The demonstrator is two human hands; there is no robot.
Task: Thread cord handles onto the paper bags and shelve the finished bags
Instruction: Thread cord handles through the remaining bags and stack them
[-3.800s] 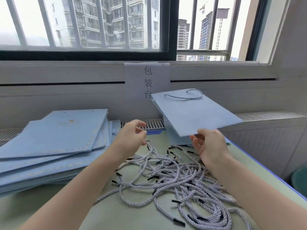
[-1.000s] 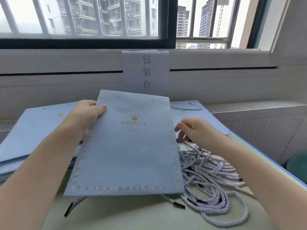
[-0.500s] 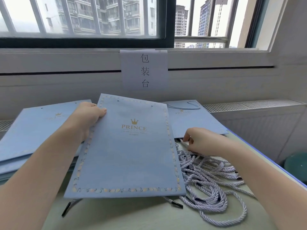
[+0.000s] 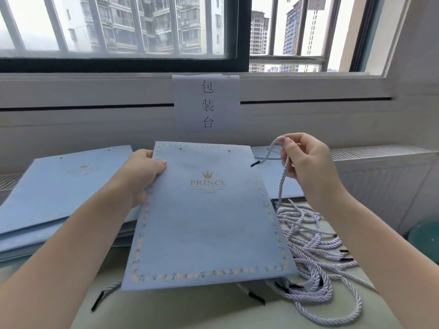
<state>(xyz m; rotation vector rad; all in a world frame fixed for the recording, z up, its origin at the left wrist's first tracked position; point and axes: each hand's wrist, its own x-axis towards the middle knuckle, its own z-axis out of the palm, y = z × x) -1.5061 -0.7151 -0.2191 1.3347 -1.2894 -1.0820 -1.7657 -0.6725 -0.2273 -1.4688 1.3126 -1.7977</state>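
A stack of unthreaded bags (image 4: pixel 59 186) lies at left. The left hand (image 4: pixel 142 176) grips the flat paper bag (image 4: pixel 209 222) by its edge over the table; the right hand (image 4: pixel 306 162) pinches one cord (image 4: pixel 282 179) lifted above the cord pile (image 4: pixel 316 252). Threading is about to begin: its black tip must meet a punched hole near the bag's top edge.

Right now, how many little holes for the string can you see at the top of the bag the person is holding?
2: one hole near the top left corner of the bag, one hole near the top right. More on the back side may be hidden.
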